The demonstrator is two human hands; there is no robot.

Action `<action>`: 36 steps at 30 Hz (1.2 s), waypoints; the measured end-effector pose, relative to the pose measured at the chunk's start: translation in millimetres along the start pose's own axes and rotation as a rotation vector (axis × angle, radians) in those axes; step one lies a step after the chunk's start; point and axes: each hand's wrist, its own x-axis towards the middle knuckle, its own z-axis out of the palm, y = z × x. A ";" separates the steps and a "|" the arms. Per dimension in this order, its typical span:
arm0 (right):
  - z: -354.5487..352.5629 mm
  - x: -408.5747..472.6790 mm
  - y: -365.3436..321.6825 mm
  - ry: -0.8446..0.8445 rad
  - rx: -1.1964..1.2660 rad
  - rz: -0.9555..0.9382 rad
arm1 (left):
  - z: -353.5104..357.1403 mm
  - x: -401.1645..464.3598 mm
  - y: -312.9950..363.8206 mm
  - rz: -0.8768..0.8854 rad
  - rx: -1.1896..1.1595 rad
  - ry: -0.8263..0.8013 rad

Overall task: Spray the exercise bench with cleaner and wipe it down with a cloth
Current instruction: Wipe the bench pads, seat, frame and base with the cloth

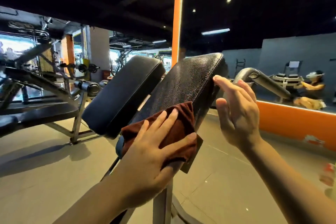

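Note:
The exercise bench has two tilted black pads side by side: a cracked right pad (189, 82) and a smoother left pad (123, 92). A dark red cloth (180, 123) lies on the lower end of the right pad. My left hand (156, 149) lies flat on the cloth, fingers spread, thumb round its right edge, pressing it against the pad. My right hand (236, 112) is to the right of that pad, fingers straight, fingertips touching the pad's right edge. A blurred spray bottle (329, 174) stands on the floor at the far right.
The bench's metal post (161, 203) rises from the tiled floor (45, 169) below my hands. Other benches and weight machines (40, 82) fill the left. An orange-framed wall mirror (272, 32) stands to the right, with a grey padded handle (261, 80) in front of it.

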 end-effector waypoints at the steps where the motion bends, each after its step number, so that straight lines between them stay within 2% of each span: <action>1: 0.9 -0.8 0.4 0.002 0.002 -0.003 | 4.6 -0.9 -3.1 0.014 0.089 0.002; 5: 5.7 0.7 6.6 0.033 0.014 0.013 | 6.3 28.9 7.6 -0.039 0.409 0.018; 7: 6.0 3.9 8.9 0.036 0.033 0.024 | 2.1 61.8 19.3 -0.069 0.441 0.078; 10: 5.7 3.1 9.8 0.021 0.057 0.011 | -3.5 103.2 27.1 -0.181 0.422 0.032; 13: 0.2 2.9 11.1 -0.006 0.078 -0.009 | -0.6 93.7 26.4 -0.117 0.479 -0.006; 16: -0.6 -0.2 7.2 0.010 0.078 -0.051 | 7.8 38.4 20.8 0.020 0.556 0.012; 19: -2.4 -0.6 3.0 0.021 0.108 -0.037 | 10.8 -10.8 7.9 0.126 0.536 -0.028; 22: -3.9 -3.1 -2.6 0.018 0.146 -0.026 | 4.8 -15.4 2.3 0.146 0.544 0.004; 25: -7.7 -10.4 -3.0 -0.014 0.119 0.045 | 8.1 9.8 4.6 0.106 0.613 -0.031; 29: -8.6 -29.6 3.9 -0.066 0.009 0.217 | 2.2 73.4 18.2 0.028 0.592 0.023; 33: -8.3 -35.7 4.9 -0.110 -0.011 0.230 | -8.5 136.1 25.0 -0.073 0.483 0.021; 36: -13.4 -35.6 6.9 -0.114 -0.033 0.221 | -9.1 141.0 29.2 -0.046 0.461 0.014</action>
